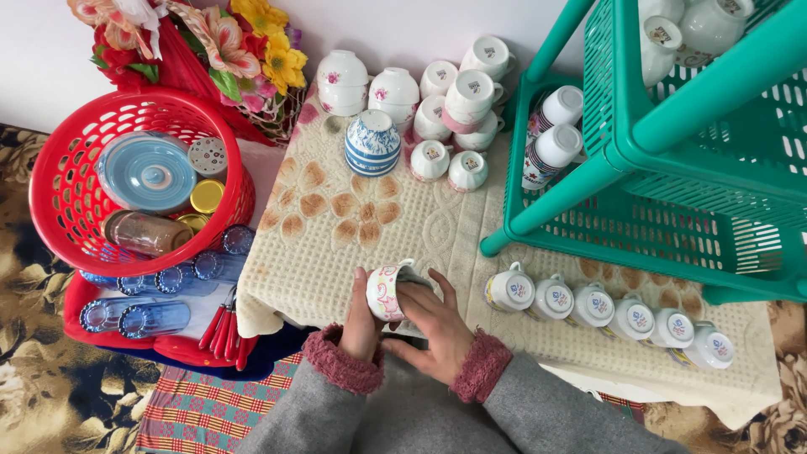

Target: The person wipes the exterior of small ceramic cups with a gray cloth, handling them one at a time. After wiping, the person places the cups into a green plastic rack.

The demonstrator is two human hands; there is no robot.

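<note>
Both hands meet at the near edge of the tabletop (353, 227), over its cream patterned cloth. The left hand (361, 324) wraps its grip around a white cup (385, 292) with pink markings, thumb up along the cup's side. The right hand (437, 324) lies against the cup's other side, fingers curled loosely; whether it grasps or only touches cannot be told. The cup's far side and mouth are hidden behind the right hand. A row of upturned cups (609, 315) stands well to the right.
</note>
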